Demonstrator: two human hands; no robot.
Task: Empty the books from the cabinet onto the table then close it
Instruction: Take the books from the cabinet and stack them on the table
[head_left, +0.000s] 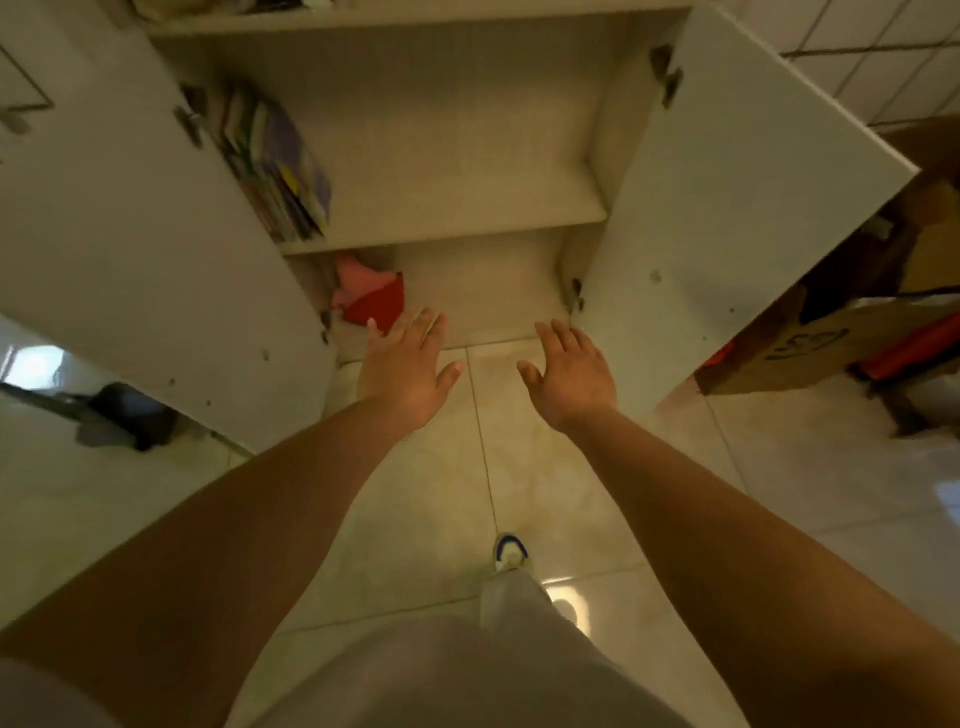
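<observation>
1. Left hand (405, 366) and right hand (569, 371): both spread flat, fingers wide, holding nothing, in front of the cabinet (441, 150).
2. Both doors swung open.
3. Books (275, 161) upright at the far left of the middle shelf.
4. Red-pink item (371, 296) on the bottom shelf, near the left hand.

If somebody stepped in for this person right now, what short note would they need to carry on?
Left hand: open, holding nothing, in front of the lower compartment.
Right hand: open, holding nothing, beside it.
Cabinet: both doors swung wide open.
Books: a row leaning at the left end of the middle shelf; the rest of that shelf is bare.
Red and pink item: in the lower compartment, blurred, not clearly a book.
Table: not in view.
Left: carry the books to the table, then shut both doors.
</observation>
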